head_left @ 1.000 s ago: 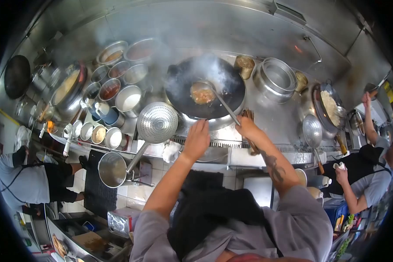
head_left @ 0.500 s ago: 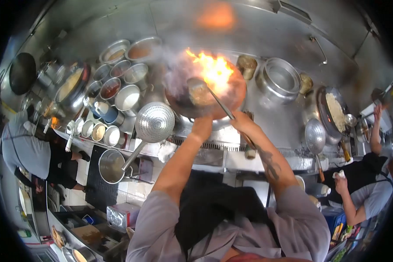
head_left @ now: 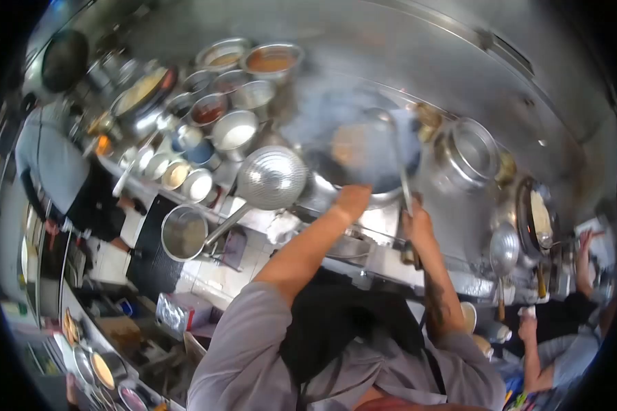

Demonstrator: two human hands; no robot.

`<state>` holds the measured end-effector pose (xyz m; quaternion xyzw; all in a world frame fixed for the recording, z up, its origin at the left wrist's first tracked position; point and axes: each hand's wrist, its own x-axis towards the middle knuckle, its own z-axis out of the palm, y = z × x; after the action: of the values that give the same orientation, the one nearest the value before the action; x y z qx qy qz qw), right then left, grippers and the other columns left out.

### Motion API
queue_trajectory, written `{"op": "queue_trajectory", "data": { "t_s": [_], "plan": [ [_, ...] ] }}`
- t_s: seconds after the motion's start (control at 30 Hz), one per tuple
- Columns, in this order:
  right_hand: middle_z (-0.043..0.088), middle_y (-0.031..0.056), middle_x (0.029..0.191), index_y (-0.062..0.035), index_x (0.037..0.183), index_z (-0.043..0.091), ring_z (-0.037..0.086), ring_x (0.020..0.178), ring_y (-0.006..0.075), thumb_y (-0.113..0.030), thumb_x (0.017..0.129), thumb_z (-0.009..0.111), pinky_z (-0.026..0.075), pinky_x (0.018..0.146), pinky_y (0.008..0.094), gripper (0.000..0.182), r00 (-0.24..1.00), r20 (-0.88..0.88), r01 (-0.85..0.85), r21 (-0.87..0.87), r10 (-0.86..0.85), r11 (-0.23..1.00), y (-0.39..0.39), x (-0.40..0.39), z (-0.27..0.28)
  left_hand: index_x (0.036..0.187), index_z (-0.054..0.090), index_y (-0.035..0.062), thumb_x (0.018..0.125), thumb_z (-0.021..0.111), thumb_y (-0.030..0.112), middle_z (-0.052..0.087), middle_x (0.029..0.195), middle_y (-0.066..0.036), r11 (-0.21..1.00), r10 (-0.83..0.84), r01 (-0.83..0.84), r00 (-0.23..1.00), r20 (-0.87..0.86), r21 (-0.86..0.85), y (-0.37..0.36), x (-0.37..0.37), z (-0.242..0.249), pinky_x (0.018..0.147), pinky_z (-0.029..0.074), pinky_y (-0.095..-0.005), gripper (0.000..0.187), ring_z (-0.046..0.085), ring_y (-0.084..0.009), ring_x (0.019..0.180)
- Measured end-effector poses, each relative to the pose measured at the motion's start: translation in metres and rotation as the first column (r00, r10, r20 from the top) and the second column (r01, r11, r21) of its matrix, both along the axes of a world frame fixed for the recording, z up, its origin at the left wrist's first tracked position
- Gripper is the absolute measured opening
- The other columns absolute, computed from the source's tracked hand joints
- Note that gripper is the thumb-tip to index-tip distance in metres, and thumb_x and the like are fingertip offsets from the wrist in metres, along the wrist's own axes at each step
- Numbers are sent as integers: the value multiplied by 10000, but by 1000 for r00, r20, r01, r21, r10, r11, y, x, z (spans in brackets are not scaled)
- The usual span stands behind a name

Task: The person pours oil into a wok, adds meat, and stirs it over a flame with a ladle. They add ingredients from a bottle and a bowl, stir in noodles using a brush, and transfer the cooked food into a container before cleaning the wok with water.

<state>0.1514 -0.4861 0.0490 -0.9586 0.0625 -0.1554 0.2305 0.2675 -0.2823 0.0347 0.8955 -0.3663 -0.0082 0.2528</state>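
A smoking wok [head_left: 323, 166] sits on the range ahead of me, with a brownish mass of food [head_left: 349, 145] blurred inside it. My left hand [head_left: 353, 202] is closed at the wok's near rim; a cloth or handle under the fingers cannot be made out. Wrapped round the long handle of a ladle [head_left: 399, 161] is my right hand [head_left: 418, 222]. The ladle's bowl is over the far right part of the wok, partly veiled by smoke. A perforated strainer [head_left: 273, 177] rests left of my left hand, its handle across a metal pot [head_left: 185, 233].
Bowls of sauce [head_left: 271, 61] and smaller containers [head_left: 208, 109] crowd the left counter. Stacked metal pots [head_left: 473, 151] stand right of the wok. Another wok [head_left: 538, 212] and a second strainer [head_left: 504, 248] are farther right. One person [head_left: 65, 161] is at left, another [head_left: 562, 349] at right.
The tall flames over the wok have gone, leaving grey smoke. My right hand and the ladle have moved right, and the ladle is more upright in view. The camera view has tilted.
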Motion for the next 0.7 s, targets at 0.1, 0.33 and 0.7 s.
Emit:
{"op": "queue_trajectory", "data": {
  "t_s": [0.1, 0.33, 0.7],
  "plan": [
    [646, 259, 942, 26, 1265, 493, 657, 847, 343, -51, 877, 511, 507, 766, 407, 396, 962, -264, 96, 75, -74, 993, 2, -10, 17, 984, 610, 7, 782, 541, 78, 598, 1089, -223, 995, -94, 93, 995, -27, -40, 23, -12, 26, 888, 453, -436, 225, 567, -369, 1047],
    [592, 85, 758, 38, 1104, 559, 578, 616, 134, -66, 886, 545, 457, 530, 268, 241, 981, 69, 141, 400, -183, 905, 54, -4, 0, 907, 626, 14, 833, 623, 86, 621, 818, -145, 771, 135, -232, 970, -203, -594, 279, -47, 39, 622, 494, -368, 103, 622, -308, 724],
    [478, -18, 628, -34, 1029, 547, 398, 415, 59, -58, 890, 566, 315, 364, 204, 142, 958, -37, 209, 765, -283, 609, 207, 81, 59, 1050, 591, -6, 829, 613, 90, 591, 855, -192, 491, 861, -740, 493, 124, -459, 663, 182, -35, 729, 472, -452, 242, 594, -363, 817]
  ]
}}
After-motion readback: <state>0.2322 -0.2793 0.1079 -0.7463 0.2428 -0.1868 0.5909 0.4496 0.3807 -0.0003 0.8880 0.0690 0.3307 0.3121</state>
